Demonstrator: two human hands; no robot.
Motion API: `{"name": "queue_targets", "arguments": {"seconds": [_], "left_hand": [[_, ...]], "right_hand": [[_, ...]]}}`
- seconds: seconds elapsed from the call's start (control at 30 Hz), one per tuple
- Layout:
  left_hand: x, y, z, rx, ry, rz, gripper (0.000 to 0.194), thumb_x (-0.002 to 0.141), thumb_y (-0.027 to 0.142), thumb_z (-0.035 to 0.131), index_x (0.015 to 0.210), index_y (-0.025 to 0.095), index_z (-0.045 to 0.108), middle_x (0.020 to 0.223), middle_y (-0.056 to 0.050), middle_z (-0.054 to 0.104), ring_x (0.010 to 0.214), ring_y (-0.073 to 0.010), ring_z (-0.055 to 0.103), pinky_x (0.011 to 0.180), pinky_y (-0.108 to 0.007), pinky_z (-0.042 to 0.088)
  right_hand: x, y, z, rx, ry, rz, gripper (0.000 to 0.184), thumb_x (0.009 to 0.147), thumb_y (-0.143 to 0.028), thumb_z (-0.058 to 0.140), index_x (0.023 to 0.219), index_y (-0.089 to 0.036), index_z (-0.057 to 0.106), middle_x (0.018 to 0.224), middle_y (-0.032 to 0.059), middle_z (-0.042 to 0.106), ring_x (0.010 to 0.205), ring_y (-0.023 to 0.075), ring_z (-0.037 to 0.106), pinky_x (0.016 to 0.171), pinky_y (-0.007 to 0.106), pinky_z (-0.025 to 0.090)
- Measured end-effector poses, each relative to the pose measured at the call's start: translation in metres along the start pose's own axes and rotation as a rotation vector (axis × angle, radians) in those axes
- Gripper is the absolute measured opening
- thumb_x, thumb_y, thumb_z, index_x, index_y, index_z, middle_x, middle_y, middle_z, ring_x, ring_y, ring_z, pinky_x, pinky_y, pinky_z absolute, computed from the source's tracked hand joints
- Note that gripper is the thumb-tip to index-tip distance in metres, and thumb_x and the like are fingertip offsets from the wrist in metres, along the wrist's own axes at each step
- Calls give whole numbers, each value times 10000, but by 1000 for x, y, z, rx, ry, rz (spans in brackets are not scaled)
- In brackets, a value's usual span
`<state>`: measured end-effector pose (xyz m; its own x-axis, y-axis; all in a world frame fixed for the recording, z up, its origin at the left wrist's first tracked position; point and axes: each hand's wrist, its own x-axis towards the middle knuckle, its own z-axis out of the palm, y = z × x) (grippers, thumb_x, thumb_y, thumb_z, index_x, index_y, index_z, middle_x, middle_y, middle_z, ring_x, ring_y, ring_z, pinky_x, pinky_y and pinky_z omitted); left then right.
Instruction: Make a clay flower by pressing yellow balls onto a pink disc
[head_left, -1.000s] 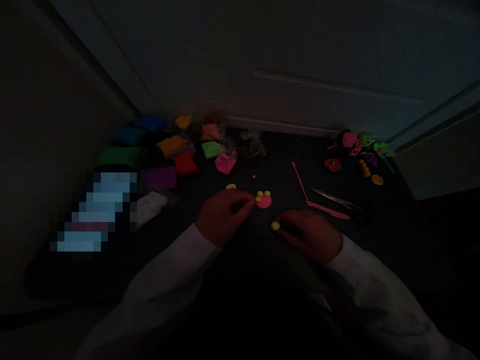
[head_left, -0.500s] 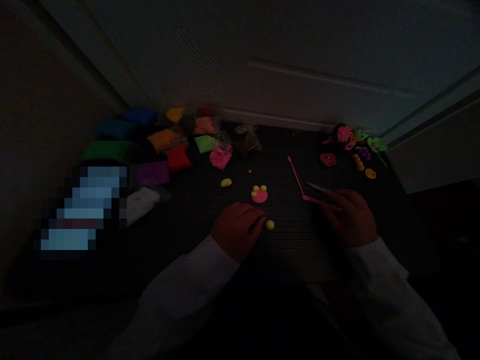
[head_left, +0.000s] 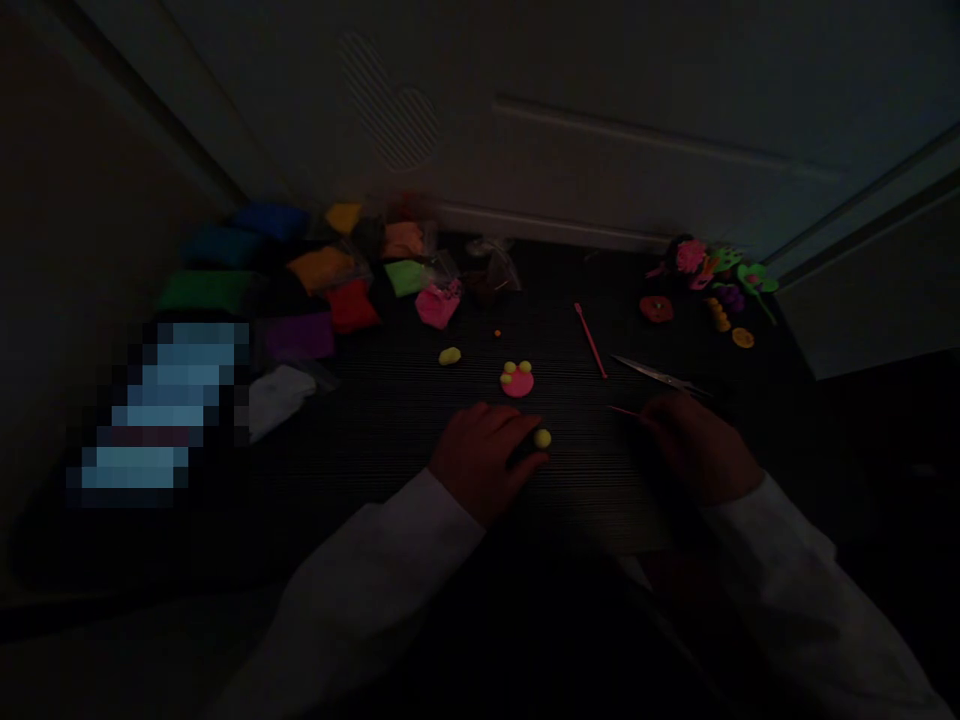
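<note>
My left hand [head_left: 491,460] has its thumb and index finger closed around a small yellow clay ball [head_left: 542,438] on the dark table. Just beyond it lies a flat pink clay disc [head_left: 517,383] with three yellow clay balls along its far edge. My right hand [head_left: 697,445] is closed on a thin pink clay tool [head_left: 624,411], its narrow end pointing left toward the ball. Past that hand lie scissors [head_left: 664,378], untouched, and a second pink clay tool [head_left: 591,341]. A yellow clay lump [head_left: 450,356] and a tiny orange bit [head_left: 497,333] rest farther back.
Bags of coloured clay, among them a purple one [head_left: 301,336] and a red one [head_left: 352,305], fill the back left. A pixelated bright screen [head_left: 161,405] lies at far left. Finished clay figures, including a pink flower [head_left: 690,256], stand back right, near a pale panel [head_left: 637,130].
My left thumb and index finger have parted and come around the yellow ball. My right hand has turned the pink tool and moved slightly nearer, off the scissors. The view has shifted slightly.
</note>
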<state>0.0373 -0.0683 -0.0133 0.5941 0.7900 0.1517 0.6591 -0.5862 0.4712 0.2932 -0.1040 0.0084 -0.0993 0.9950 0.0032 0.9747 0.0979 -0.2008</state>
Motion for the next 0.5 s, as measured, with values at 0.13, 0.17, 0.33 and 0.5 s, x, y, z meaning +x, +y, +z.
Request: {"name": "queue_targets", "arguments": {"seconds": [0.13, 0.17, 0.33, 0.5], "left_hand": [[2, -1, 3, 30, 0, 45, 311, 795, 398, 443, 1038, 246, 562, 965, -21, 610, 865, -176, 505, 747, -352, 400], [2, -2, 4, 36, 7, 52, 295, 802, 387, 434, 1024, 249, 571, 949, -18, 614, 854, -172, 504, 739, -347, 401], [-2, -2, 2, 26, 34, 78, 265, 805, 357, 435, 970, 234, 602, 953, -17, 612, 877, -166, 489, 772, -343, 406], [-7, 1, -1, 85, 41, 115, 284, 807, 303, 437, 1040, 218, 575, 1068, -19, 598, 974, -192, 478, 820, -364, 414]], "right_hand": [[-5, -8, 3, -30, -4, -48, 203, 819, -312, 404, 862, -189, 560, 844, 57, 622, 755, 171, 582, 669, 314, 428], [-5, -8, 5, -34, -6, -55, 206, 819, -309, 404, 865, -186, 562, 855, 60, 623, 765, 174, 580, 676, 317, 425], [-2, -6, 17, 1, 48, -79, 208, 812, -299, 420, 898, -179, 566, 894, 66, 614, 838, 179, 560, 734, 328, 425], [-3, -5, 26, 49, 136, -81, 212, 799, -284, 433, 913, -178, 577, 937, 85, 590, 876, 184, 547, 750, 342, 436]]}}
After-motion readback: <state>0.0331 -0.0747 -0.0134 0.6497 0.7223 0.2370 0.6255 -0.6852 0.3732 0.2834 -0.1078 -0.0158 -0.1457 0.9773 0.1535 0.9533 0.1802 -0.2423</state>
